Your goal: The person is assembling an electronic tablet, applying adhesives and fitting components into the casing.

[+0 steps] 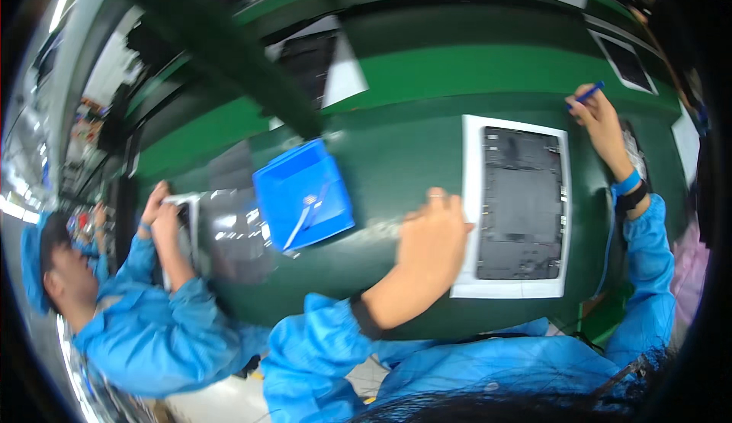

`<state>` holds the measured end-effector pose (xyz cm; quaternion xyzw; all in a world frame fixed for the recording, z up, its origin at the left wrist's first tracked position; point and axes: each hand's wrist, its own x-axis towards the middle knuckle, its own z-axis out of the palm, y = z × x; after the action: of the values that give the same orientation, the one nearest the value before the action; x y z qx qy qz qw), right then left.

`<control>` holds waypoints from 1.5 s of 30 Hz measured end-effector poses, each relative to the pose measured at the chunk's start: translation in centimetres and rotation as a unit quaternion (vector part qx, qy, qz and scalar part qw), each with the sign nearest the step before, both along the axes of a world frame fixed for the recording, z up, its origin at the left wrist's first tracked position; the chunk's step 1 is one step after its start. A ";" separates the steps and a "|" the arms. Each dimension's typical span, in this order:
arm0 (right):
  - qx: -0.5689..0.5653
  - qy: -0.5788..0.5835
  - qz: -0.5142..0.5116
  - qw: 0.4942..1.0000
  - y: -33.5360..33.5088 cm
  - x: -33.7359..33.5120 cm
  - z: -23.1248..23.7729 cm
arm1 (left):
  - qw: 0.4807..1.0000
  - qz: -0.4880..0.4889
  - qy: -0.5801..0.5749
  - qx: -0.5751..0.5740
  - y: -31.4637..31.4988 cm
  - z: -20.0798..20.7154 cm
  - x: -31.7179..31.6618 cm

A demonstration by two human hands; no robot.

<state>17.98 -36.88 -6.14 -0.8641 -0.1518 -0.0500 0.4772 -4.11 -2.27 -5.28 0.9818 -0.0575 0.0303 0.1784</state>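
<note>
A flat dark grey device panel [522, 202], with small parts along its edges, lies on a white sheet [471, 194] in front of me. At the sheet's left edge is my left hand [433, 232], fingers bent and slightly blurred; its fingertips are partly hidden, and I cannot see whether it holds anything. Up beyond the panel's far right corner, my right hand [601, 122] is closed around a blue pen-like tool [594, 90], held clear of the panel. A blue strap [627, 182] and a black band circle that wrist.
Left of my left hand sits a blue tray [286, 175] with a white stick inside. Clear plastic film [240, 232] lies beside it, near a co-worker's hands [162, 213]. A dark green post [229, 57] rises behind the tray. A white-framed panel [625, 61] stands at far right.
</note>
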 end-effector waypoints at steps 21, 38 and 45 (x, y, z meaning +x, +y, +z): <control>-0.147 0.351 0.127 0.916 5.4 -9.9 5.4 | 0.964 0.260 -0.057 0.002 14.6 1.6 1.8; 0.040 -0.045 0.180 0.982 11.8 -15.2 10.4 | 0.830 -0.039 -0.102 -0.547 2.3 9.3 1.4; 0.060 -0.108 0.178 0.976 12.4 -15.6 10.3 | 0.811 -0.072 -0.058 -0.577 -1.9 7.9 2.9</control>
<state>2.43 -24.45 4.14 -0.7824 -0.3503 -0.0661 0.5107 -1.25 -4.21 2.64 0.6877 -0.1101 0.1020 0.7103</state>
